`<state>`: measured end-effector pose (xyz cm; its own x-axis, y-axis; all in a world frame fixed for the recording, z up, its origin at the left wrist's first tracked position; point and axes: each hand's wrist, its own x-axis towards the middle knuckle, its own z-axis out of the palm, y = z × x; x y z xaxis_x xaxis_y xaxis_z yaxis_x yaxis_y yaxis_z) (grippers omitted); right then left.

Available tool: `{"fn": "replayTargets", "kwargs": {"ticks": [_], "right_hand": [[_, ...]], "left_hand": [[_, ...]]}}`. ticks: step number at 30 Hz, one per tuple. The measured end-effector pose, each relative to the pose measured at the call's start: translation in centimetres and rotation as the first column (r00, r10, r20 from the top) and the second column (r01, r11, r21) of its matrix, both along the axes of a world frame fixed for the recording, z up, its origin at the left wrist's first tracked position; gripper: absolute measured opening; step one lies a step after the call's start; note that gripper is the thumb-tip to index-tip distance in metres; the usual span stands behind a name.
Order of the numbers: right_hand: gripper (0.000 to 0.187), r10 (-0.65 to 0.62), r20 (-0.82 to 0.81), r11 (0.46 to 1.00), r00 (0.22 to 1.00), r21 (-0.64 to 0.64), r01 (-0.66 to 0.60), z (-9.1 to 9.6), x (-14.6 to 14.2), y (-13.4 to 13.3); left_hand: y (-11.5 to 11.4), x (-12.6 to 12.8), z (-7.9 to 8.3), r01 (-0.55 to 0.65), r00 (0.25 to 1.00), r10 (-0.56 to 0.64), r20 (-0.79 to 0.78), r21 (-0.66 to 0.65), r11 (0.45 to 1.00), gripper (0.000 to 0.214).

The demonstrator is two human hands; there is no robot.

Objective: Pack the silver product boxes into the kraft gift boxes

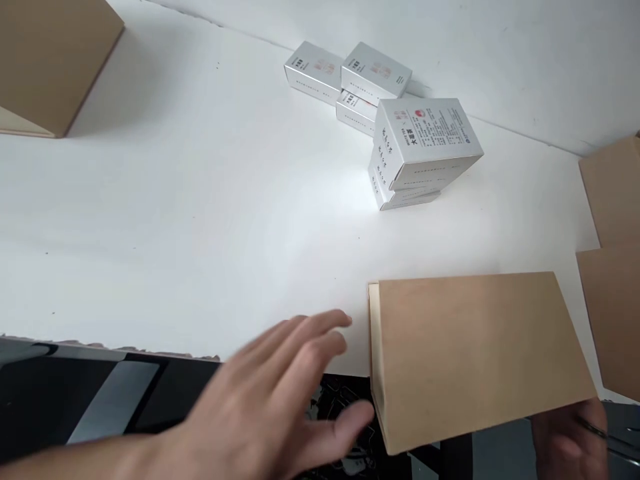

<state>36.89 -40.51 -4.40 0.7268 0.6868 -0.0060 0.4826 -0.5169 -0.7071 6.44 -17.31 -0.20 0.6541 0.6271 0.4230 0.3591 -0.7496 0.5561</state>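
A tan cardboard box (pixel 480 360) juts over the near edge of the white table, its narrow pale end facing left. My right hand (pixel 570 437) grips it at the lower right corner, with the fingertips partly hidden beneath it. Just left of the box is my left hand (pixel 280 393), slightly blurred, holding nothing, with fingers apart and thumb stretched toward the pale end. Beyond the box stands a stack of silver-white printed cartons (pixel 425 143). Behind that stack lie a few more small cartons (pixel 377 70), one resting partly on another.
Another tan box (pixel 50 60) sits at the far left of the white table (pixel 165 213). More brown boxes (pixel 613 313) stand at the right edge. The table's ragged front edge (pixel 125 350) runs along the near side, with dark items below.
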Motion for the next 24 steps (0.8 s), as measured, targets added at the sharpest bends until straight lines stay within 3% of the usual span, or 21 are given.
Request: {"fn": "replayTargets", "kwargs": {"ticks": [1,3,6,10,14,20,24], "right_hand": [[0.065,-0.07,-0.055,0.997,0.996,0.035,0.072,0.2,-0.8,0.4],[0.072,-0.247,-0.118,0.963,0.962,0.08,0.257,0.3,-2.1,1.3],[0.074,-0.427,-0.07,0.891,0.902,0.136,0.432,0.0,-3.4,2.3],[0.065,-0.477,-0.088,0.855,0.875,0.185,0.485,-1.1,-3.8,3.1],[0.079,-0.51,-0.116,0.82,0.852,0.233,0.523,-1.6,-4.3,4.2],[0.081,-0.412,-0.153,0.851,0.898,0.288,0.439,-1.8,-4.2,4.1],[0.073,-0.427,-0.045,0.884,0.903,0.187,0.428,-1.7,-4.0,3.9]], "left_hand": [[-0.9,0.4,-0.8,0.027,1.0,-0.026,-0.009,0.015,1.0,0.027],[-2.7,1.3,-2.2,-0.054,0.994,0.059,0.097,-0.063,0.997,0.024],[-5.0,2.3,-3.5,-0.059,0.966,0.112,0.233,-0.224,0.973,0.015],[-6.1,2.7,-4.2,-0.085,0.921,0.156,0.356,-0.206,0.975,0.011],[-4.7,2.9,-4.0,-0.145,0.954,0.184,0.237,-0.173,0.974,0.025],[-3.6,2.8,-3.6,-0.182,0.943,0.227,0.245,-0.193,0.964,0.028],[-4.6,2.7,-3.7,-0.092,0.938,0.209,0.277,-0.382,0.919,0.021]]}}
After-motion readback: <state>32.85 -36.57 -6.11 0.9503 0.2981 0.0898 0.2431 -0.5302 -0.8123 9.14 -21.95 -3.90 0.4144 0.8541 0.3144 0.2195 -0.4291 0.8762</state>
